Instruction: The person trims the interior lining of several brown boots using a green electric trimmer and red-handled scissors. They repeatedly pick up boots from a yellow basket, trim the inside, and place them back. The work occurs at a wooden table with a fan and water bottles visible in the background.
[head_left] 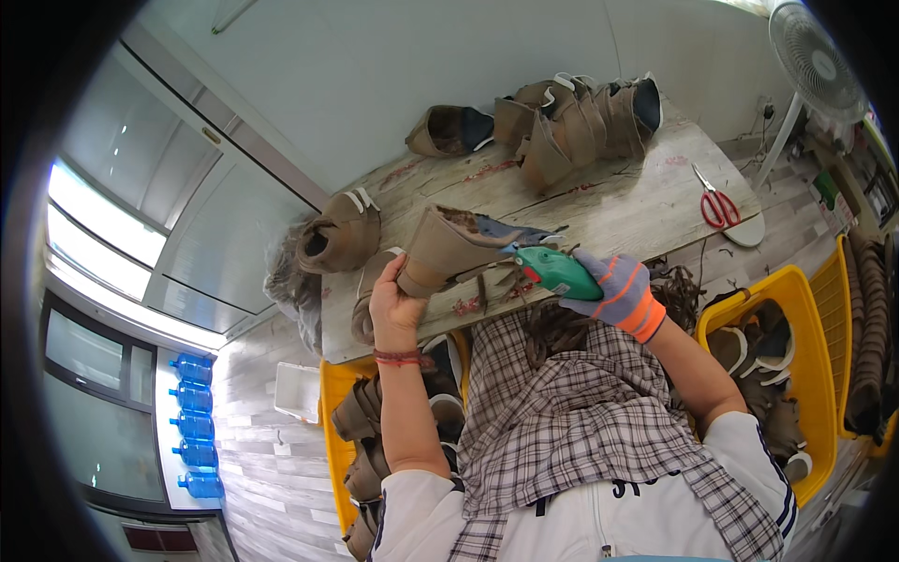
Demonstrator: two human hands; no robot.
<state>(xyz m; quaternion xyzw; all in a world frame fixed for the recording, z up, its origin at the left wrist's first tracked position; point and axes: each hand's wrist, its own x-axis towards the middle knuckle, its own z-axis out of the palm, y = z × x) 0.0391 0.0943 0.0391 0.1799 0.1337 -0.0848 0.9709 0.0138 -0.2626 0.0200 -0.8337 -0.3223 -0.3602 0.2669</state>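
My left hand [397, 302] is bare and grips the closed end of a brown shoe upper [448, 245] above the near part of the table. A dark blue lining shows at the upper's open edge. My right hand [613, 298], in a grey and orange glove, is wrapped around green handheld electric scissors [554, 272] with a red button. Their head meets the lining's edge; whether the blades are in the material I cannot make out. Just left of the held piece, another brown shoe upper [345, 232] rests on the table. Brown trimmed strips [562, 328] lie on my checked apron [543, 398].
On the worn wooden table [627, 220], several shoe uppers [581, 122] stand bunched at the back. Red-handled scissors [719, 208] lie at its right end. Yellow crates [813, 375] of uppers flank me. A fan [819, 64] stands at far right, blue water bottles [195, 424] at left.
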